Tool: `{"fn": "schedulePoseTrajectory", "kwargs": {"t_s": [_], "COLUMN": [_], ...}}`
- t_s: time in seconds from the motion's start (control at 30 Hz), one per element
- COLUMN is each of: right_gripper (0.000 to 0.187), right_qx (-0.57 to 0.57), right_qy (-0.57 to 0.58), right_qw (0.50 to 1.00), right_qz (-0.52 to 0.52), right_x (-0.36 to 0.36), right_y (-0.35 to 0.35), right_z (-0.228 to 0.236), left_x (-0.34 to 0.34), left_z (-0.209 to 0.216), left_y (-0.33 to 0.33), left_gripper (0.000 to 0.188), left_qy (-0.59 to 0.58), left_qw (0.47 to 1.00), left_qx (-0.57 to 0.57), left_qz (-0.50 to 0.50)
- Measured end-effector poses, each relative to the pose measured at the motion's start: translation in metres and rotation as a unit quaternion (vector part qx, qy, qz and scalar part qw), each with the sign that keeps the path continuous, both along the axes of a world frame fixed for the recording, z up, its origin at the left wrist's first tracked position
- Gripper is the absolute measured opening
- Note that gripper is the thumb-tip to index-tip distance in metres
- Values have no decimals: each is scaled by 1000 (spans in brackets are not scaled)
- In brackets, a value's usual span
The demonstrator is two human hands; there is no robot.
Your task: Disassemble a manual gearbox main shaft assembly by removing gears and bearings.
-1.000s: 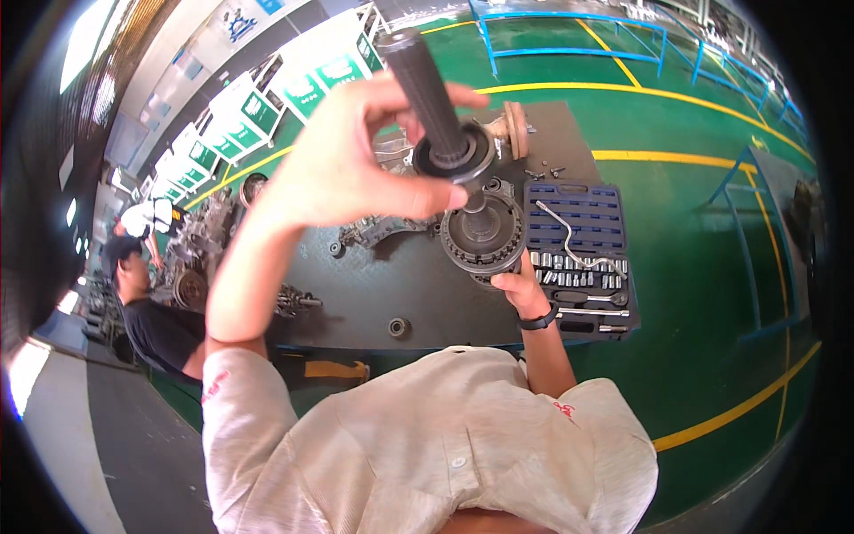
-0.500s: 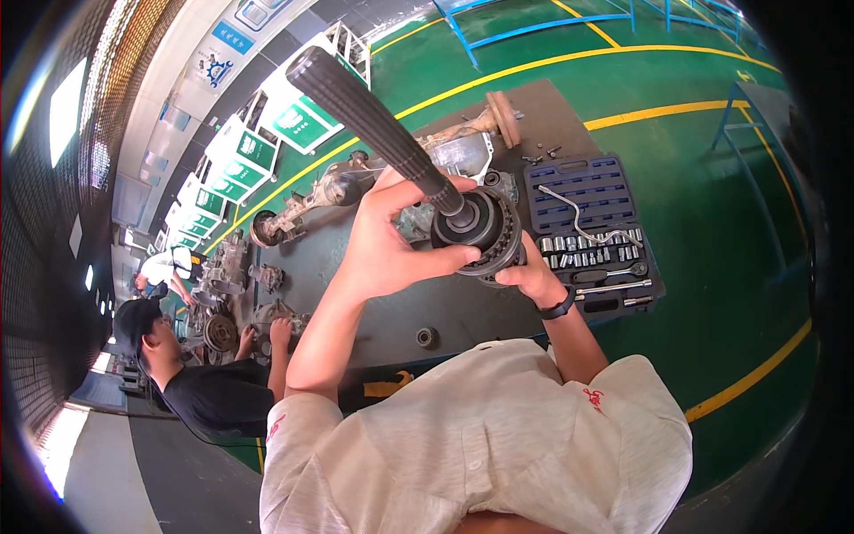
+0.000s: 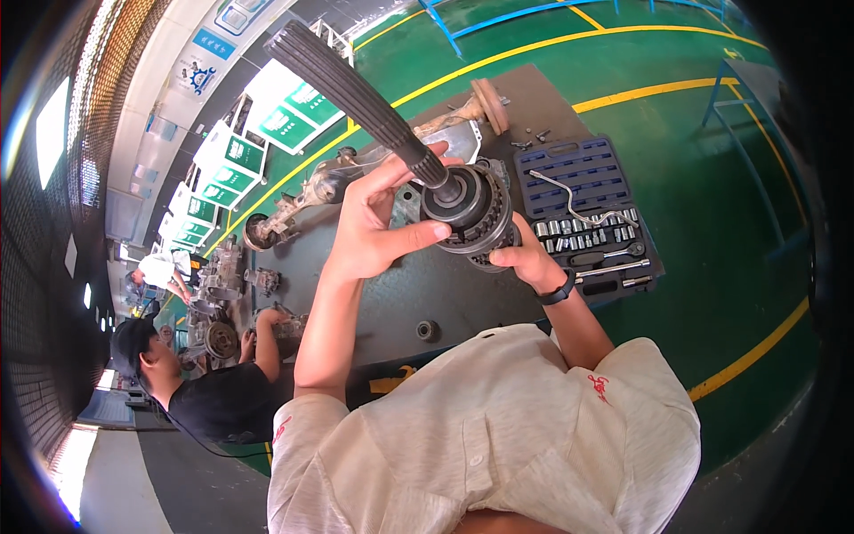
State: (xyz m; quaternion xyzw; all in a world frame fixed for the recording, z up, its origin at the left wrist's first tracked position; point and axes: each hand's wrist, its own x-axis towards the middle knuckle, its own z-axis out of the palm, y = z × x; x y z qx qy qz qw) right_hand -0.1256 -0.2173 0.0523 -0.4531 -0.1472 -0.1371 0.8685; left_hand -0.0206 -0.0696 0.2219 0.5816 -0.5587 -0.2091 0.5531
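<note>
Green floor (image 3: 712, 160) with yellow lines spreads around a dark workbench (image 3: 374, 307), on which a socket case (image 3: 578, 169) lies unfolded, probably so that its sockets (image 3: 583, 240) are easy to reach. Left of the case and nearer the wearer, a small metal ring (image 3: 428, 331) lies by itself; left of the case and farther off, a long axle housing (image 3: 329, 185) stretches out. Well left of the case, a co-worker in black (image 3: 222, 400) leans toward other metal parts (image 3: 221, 338).

Just left of the case in view, seemingly raised above the bench, is a gear assembly (image 3: 464, 205) with a long splined shaft (image 3: 347, 89) rising from it, tilted leftward. The left hand (image 3: 366, 233) grasps it on the side away from the case, thumb against the dark collar, fingers passing behind the shaft's foot. The right hand (image 3: 534, 256) grips it on the side nearer the case, thumb on the lower rings; its other fingers are mostly hidden. So the gear assembly lies between both hands, touching each, a two-sided grip that likely balances the long shaft.
</note>
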Motion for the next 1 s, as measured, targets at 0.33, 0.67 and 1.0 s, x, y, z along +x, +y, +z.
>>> {"fn": "schedulePoseTrajectory", "kwargs": {"t_s": [0.33, 0.67, 1.0], "right_gripper": [81, 92, 97], "right_qx": [84, -22, -40], "right_qy": [16, -42, -24], "right_qw": [994, 993, 992], "right_qz": [-64, -109, -120], "right_x": [26, 74, 75], "right_y": [11, 30, 47], "right_z": [-36, -49, -85], "left_x": [-1, 49, 13], "left_z": [-28, -492, -557], "left_y": [48, 290, 275], "left_gripper": [99, 81, 89], "left_qy": [-22, 139, 44], "left_qw": [978, 638, 633], "left_qx": [-115, 431, 507], "left_qz": [170, 623, 582]}}
